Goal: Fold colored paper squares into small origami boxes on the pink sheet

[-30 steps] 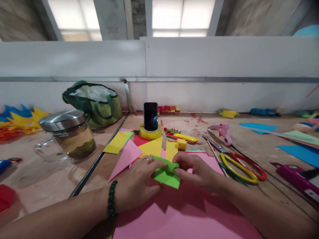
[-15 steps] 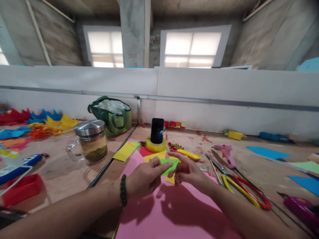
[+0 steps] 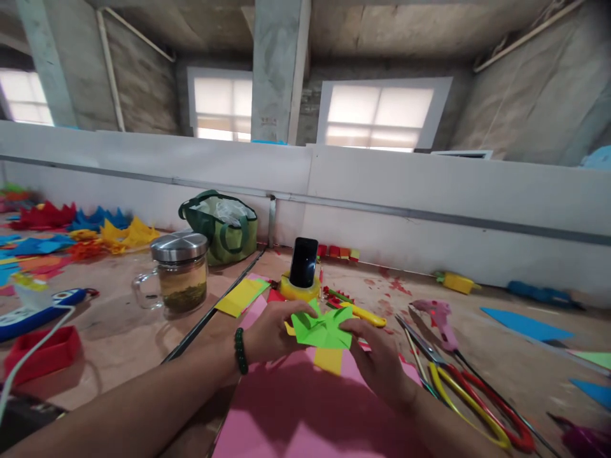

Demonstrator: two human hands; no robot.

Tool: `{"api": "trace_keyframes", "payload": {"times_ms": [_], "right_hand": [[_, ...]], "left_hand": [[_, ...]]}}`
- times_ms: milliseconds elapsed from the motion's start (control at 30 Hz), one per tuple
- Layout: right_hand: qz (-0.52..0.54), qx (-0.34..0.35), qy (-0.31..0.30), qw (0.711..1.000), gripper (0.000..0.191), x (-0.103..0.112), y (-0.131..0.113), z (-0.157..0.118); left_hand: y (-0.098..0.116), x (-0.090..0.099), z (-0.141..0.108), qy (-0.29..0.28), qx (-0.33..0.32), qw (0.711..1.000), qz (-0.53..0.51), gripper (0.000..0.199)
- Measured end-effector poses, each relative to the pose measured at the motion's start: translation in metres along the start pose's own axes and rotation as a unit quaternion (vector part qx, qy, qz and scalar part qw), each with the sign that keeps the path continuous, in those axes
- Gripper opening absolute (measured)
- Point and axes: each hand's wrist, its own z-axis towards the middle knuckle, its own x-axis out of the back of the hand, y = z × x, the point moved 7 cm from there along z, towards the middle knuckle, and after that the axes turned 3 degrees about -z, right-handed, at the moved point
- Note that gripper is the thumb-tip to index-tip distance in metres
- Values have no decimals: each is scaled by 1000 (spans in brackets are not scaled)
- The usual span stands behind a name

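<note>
— Two hands met at the centre of the frame, didn't they?

— Yes. The left hand [image 3: 270,331] and the right hand [image 3: 379,359] both held a folded green paper [image 3: 323,329] lifted just above the pink sheet [image 3: 305,413] that filled the lower middle. The left fingers were curled behind its left edge, the right fingers pinched narrowly on its right corner. A green bead bracelet [image 3: 240,350] sat on the left wrist.

— Anything under the paper?

— A yellow paper piece [image 3: 328,360] lay on the pink sheet just below it.

— Could any writing or brand be read?

— None that I could make out. The phone [image 3: 304,262] stood upright with a dark screen in a yellow tape roll [image 3: 300,289] just above the hands. The glass mug [image 3: 179,280] with a metal lid, left of centre, held a brownish liquid and carried no legible label. The green bag [image 3: 219,229] behind it showed no print either.

— And to the right?

— A pink glue gun [image 3: 436,312] lay right of centre, and scissors with yellow and red handles [image 3: 470,401] stretched toward the lower right corner. A yellow utility knife [image 3: 365,313] lay just beyond the right hand. Coloured paper shapes [image 3: 95,229] were heaped at the far left.
</note>
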Motion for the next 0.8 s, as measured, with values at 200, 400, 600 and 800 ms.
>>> {"api": "trace_keyframes", "payload": {"times_ms": [200,400,600,800], "right_hand": [[44,-54,22,997,17,-1,16,-4],[72,-37,-66,995,27,-15,7,3],[104,-56,-57,991,21,-11,15,3],[110,-116,-56,986,25,-7,14,8]], "left_hand": [[-15,-5,1,-16,55,987,-151,26],[-20,4,-2,29,45,992,-116,20],[-22,1,3,25,84,977,-192,30],[-25,-5,6,4,108,959,-261,31]]}}
